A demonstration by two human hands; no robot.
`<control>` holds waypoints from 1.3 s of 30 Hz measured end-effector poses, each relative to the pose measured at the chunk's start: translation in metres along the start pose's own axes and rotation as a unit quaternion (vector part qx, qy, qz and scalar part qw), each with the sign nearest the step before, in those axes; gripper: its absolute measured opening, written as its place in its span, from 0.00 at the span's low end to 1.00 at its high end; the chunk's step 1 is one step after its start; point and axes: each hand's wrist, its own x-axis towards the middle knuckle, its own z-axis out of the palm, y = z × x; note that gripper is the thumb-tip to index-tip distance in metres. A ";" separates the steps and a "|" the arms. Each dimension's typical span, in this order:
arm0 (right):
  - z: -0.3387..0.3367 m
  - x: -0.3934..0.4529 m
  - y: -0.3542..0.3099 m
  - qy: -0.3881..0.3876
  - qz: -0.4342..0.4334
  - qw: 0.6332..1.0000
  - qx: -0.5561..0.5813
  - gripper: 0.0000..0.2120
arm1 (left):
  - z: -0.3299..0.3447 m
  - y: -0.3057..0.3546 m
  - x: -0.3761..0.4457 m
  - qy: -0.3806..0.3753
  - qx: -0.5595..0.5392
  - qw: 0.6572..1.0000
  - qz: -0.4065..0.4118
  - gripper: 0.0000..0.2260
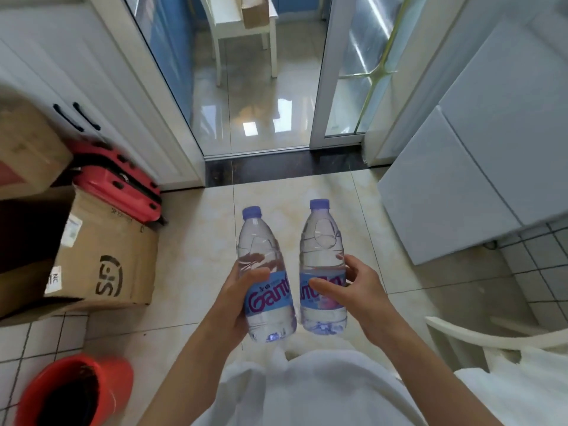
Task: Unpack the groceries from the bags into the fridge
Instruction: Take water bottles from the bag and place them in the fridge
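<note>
Head view, starting at the fingers: the left hand has its thumb laid across the blue label and its fingers curled round the far side of the left water bottle, which it holds upright. The right hand does the same with the right water bottle, thumb on the label, fingers wrapped round the clear wall above it. Both bottles look full, with blue caps on, and stand just beside each other without touching, in front of the person's white shirt.

Taking the bottles as the landmark, the white fridge stands well to their right and farther off, with its doors closed. To their left sit a cardboard box, a red suitcase behind it and a red bucket nearer the person. Beyond them a glass doorway opens onto a white chair carrying a brown paper bag.

My judgement: two bottles are out of the bags but not yet stored, since the fridge is closed. With both hands full, one must be freed to open the door. How much is left in the bags cannot be seen.
</note>
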 end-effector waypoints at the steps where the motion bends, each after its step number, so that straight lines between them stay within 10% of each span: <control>1: -0.004 0.013 -0.012 0.003 -0.008 1.000 0.002 0.24 | 0.007 0.013 0.012 -0.008 0.008 1.000 0.004 0.38; 14: -0.085 0.135 -0.130 0.104 -0.071 0.987 0.100 0.28 | 0.117 0.145 0.161 -0.111 0.085 0.990 0.014 0.46; 39: -0.313 0.267 -0.278 0.472 -0.137 0.846 0.205 0.22 | 0.465 0.324 0.403 -0.430 0.288 0.856 -0.025 0.22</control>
